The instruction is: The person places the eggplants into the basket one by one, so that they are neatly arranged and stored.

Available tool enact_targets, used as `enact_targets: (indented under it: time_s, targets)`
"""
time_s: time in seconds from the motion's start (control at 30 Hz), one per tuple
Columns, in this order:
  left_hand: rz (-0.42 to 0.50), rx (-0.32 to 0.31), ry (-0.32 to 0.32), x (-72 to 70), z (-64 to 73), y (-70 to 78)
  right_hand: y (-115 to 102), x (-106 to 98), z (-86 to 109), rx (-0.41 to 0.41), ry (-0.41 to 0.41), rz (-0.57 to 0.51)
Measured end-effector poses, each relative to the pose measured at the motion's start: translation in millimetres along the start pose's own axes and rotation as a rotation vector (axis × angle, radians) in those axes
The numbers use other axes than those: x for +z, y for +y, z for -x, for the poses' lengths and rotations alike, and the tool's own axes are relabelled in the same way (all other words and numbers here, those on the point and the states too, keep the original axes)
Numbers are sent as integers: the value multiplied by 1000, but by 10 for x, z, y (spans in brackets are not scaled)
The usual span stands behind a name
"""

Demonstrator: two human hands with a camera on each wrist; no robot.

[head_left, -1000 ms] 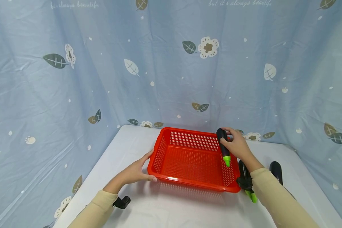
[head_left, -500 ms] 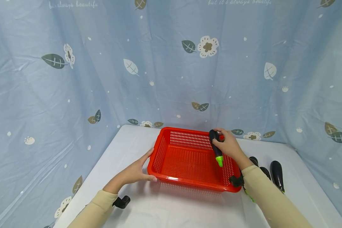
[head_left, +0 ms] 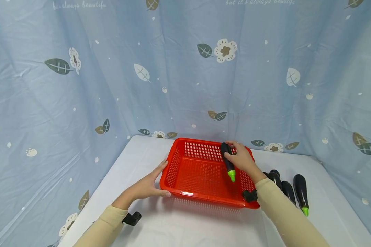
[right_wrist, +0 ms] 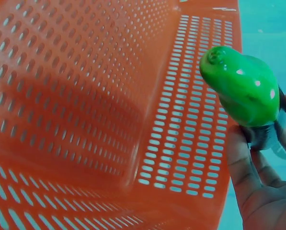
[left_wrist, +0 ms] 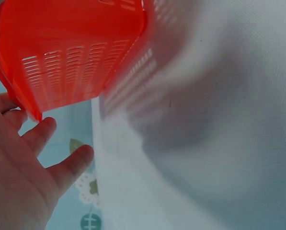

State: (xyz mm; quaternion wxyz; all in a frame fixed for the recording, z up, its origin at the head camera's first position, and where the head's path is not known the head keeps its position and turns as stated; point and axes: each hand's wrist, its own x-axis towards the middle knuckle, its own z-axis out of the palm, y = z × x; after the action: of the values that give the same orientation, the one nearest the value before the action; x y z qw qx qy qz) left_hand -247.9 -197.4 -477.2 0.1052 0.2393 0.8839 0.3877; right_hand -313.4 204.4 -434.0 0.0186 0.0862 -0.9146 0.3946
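Note:
A dark eggplant (head_left: 227,158) with a bright green stem end hangs over the right part of the red basket (head_left: 168,190), stem pointing down toward the front. My right hand (head_left: 242,159) holds it around its upper body. In the right wrist view the green end (right_wrist: 243,86) is close to the camera, before the slotted basket wall (right_wrist: 186,105). At the basket's left side, my left hand (head_left: 144,185) rests with spread, fairly straight fingers. The left wrist view shows the fingertips (left_wrist: 44,127) beside the basket wall (left_wrist: 71,72); part of the hand is cut off.
Several more eggplants (head_left: 301,190) lie on the white table (head_left: 185,228) right of the basket, some partly behind the right sleeve (head_left: 281,212). A blue patterned curtain (head_left: 185,79) stands behind the table and along its sides.
My right hand has carried the eggplant leftward, from the basket's right rim to farther over its inside. More of the eggplants on the table show now. The left hand and basket stay nearly still.

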Motion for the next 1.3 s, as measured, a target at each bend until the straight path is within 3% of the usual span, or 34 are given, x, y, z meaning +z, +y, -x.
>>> enact_targets:
  time_s: [0.53, 1.3]
  targets:
    - [17, -14, -16, 2, 13, -8, 3, 198, -121, 9, -29, -52]
    - [56, -16, -23, -21, 3, 36, -95, 508, -287, 20, -93, -34]
